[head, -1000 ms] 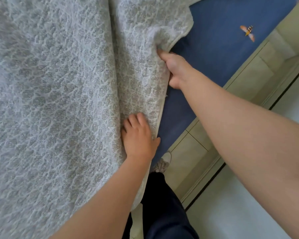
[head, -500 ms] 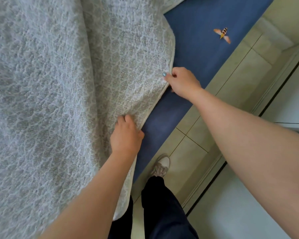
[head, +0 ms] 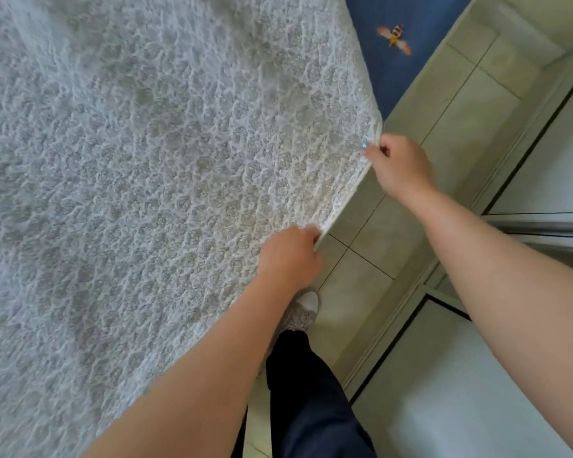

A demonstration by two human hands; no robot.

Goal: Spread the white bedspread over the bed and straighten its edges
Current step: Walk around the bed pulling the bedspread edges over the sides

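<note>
Your left hand (head: 290, 256) and right hand (head: 399, 166) both pinch the right hem of the bedspread (head: 153, 180), right hand farther along. The bedspread covers the bed; blue sheet (head: 377, 71) shows at far right.

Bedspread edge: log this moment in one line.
hands: left, right pinch bedspread edge | blue sheet partly uncovered

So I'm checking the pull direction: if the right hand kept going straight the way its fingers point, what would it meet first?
The right hand points left, its fingers already pinching the white bedspread at its edge. Going on, it would likely just push into that quilted fabric; depth is unclear, so the blue sheet may lie beneath.
</note>
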